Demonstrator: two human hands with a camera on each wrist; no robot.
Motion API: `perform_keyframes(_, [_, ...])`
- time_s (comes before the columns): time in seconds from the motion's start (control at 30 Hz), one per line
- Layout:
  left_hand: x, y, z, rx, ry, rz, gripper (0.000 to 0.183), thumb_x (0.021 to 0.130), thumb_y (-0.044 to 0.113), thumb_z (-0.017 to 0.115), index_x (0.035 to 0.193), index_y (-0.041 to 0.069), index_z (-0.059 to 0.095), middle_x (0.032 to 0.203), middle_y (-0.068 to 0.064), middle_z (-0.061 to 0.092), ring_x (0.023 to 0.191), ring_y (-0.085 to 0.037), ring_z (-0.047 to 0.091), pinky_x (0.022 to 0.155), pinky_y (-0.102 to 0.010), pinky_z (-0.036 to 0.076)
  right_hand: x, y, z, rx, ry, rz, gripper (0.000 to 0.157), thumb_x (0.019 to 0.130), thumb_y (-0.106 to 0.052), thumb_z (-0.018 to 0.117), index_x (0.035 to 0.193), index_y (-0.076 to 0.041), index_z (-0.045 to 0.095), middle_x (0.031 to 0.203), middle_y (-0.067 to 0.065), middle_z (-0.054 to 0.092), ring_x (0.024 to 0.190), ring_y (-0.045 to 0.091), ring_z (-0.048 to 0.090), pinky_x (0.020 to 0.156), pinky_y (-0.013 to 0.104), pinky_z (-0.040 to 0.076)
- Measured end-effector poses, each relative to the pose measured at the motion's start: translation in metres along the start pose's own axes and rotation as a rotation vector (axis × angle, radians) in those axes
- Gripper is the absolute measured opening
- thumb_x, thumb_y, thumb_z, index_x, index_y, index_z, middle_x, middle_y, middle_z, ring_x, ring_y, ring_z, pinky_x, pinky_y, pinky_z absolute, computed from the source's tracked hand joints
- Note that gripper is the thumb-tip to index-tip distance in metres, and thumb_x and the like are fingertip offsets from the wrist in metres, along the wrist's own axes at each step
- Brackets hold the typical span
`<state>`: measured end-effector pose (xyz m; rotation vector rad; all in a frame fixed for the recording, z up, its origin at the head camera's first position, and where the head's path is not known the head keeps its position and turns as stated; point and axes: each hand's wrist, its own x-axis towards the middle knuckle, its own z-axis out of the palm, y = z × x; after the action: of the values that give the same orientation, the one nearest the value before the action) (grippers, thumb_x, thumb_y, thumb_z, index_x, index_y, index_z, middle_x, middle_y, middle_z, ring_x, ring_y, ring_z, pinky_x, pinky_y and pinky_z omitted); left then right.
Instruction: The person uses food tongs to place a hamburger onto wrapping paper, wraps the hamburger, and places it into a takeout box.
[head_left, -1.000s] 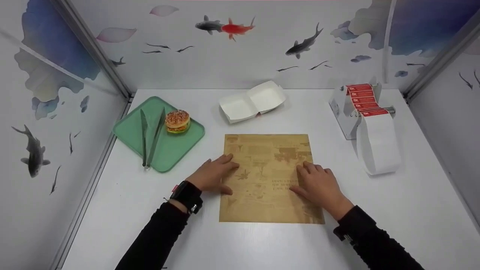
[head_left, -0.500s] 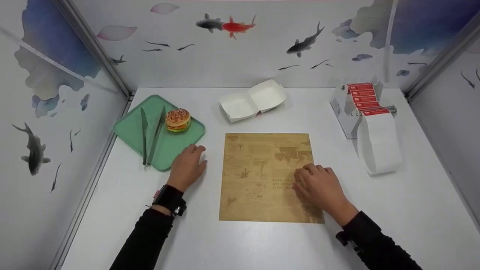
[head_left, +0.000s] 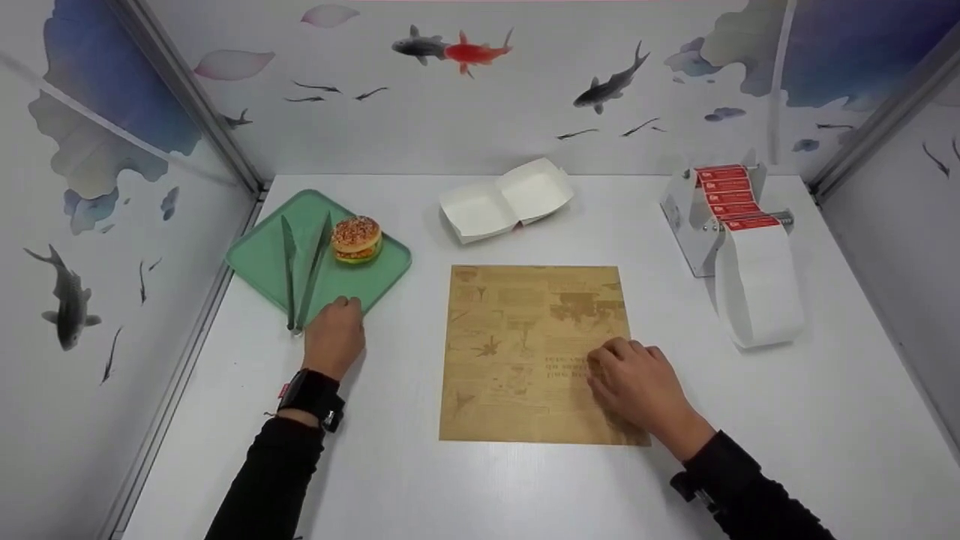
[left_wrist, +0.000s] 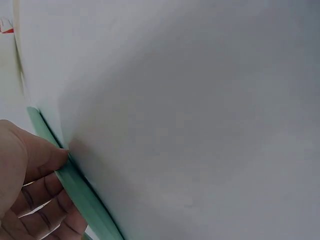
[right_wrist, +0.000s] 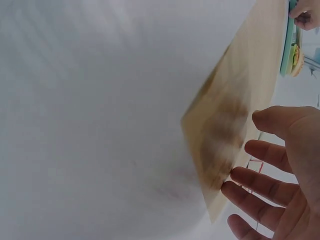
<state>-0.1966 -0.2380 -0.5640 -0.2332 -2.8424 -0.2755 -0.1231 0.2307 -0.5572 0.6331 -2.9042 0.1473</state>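
Observation:
The left hand grips the green tray by its near edge. In the left wrist view, the thumb presses the outside of the rim while the fingers curl over to the inner side. On the tray lie a pair of metal tongs and a sesame-bun burger. The right hand hovers low at the right side of a brown printed sheet of wrapping paper, its fingers loosely bent. In the right wrist view these fingers are spread and hold nothing.
An unfolded white carton sits near the back wall. At the right stands a label dispenser with red labels and a hanging loop of white backing strip. Walls enclose the white table at the back and both sides.
The left hand has left the paper, moved left and taken hold of the tray's edge. The right hand has stayed over the paper's right side, its fingers slightly more bent.

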Motion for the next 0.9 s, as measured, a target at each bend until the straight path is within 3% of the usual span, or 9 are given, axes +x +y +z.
perform_keyframes(0.23, [-0.001,0.025,0.001,-0.035,-0.009,0.014,0.010,0.096,-0.006,0.066,0.086,-0.005,0.068,0.079,-0.018,0.066,0.067,-0.036,0.070,0.054,-0.049,0.058,-0.005,0.003,0.003,-0.009,0.014,-0.020,0.034,0.092,-0.032,0.085,0.118,-0.013,0.074,0.117,0.009,0.070,0.103,0.033,0.071,0.082,0.052,0.060])
perform_keyframes(0.43, [0.000,0.055,0.002,-0.052,-0.055,0.022,0.008,0.097,-0.004,0.066,0.090,-0.005,0.069,0.083,-0.019,0.068,0.071,-0.038,0.072,0.059,-0.051,0.060,-0.007,0.004,0.001,0.007,-0.007,-0.012,0.035,0.093,-0.033,0.084,0.120,-0.012,0.074,0.119,0.010,0.070,0.106,0.034,0.070,0.083,0.053,0.060])
perform_keyframes(0.67, [-0.009,0.083,0.009,-0.051,-0.002,0.064,0.010,0.094,-0.005,0.068,0.084,-0.003,0.066,0.079,-0.017,0.066,0.067,-0.039,0.071,0.054,-0.051,0.059,-0.011,0.004,0.000,0.000,-0.017,-0.021,0.035,0.094,-0.033,0.084,0.121,-0.014,0.075,0.119,0.010,0.070,0.105,0.033,0.070,0.082,0.052,0.060])
perform_keyframes(0.9, [-0.009,0.090,0.003,-0.125,-0.008,0.075,0.015,0.098,0.002,0.071,0.084,-0.002,0.067,0.079,-0.016,0.065,0.069,-0.036,0.071,0.060,-0.049,0.059,-0.011,0.007,-0.003,0.009,-0.039,-0.015,0.035,0.094,-0.033,0.083,0.121,-0.013,0.075,0.119,0.010,0.069,0.106,0.033,0.069,0.083,0.053,0.059])
